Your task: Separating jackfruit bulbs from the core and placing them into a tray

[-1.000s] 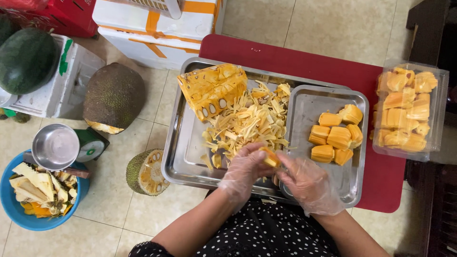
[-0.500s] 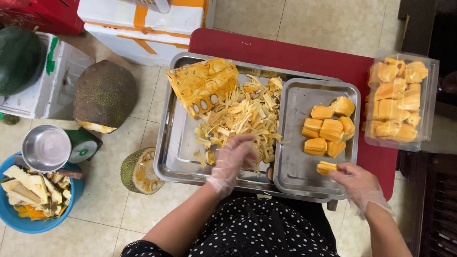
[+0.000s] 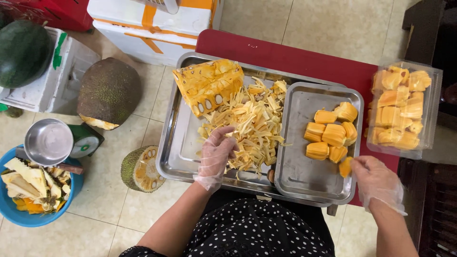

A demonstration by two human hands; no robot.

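Observation:
Both my hands wear thin clear gloves. My left hand (image 3: pixel 216 153) rests on a heap of pale jackfruit fibres (image 3: pixel 252 123) in the large steel tray (image 3: pixel 172 143), its fingers curled into the strands. My right hand (image 3: pixel 376 181) holds an orange jackfruit pod (image 3: pixel 345 166) at the right edge of the smaller steel tray (image 3: pixel 304 176). Several peeled pods (image 3: pixel 331 133) lie in that smaller tray. A cut jackfruit section (image 3: pixel 207 83) with seeds showing lies at the far end of the large tray.
A clear plastic box (image 3: pixel 402 108) full of pods sits on the red table (image 3: pixel 295 59) at right. On the floor at left: a jackfruit half (image 3: pixel 108 91), a smaller cut piece (image 3: pixel 140 169), a scale with steel bowl (image 3: pixel 50 141), a blue basin of rinds (image 3: pixel 28 190), white foam boxes (image 3: pixel 152 24).
My right hand has carried a pod from the fibre heap to the right, over the smaller tray's edge. My left hand has stayed on the fibres. The view has shifted slightly.

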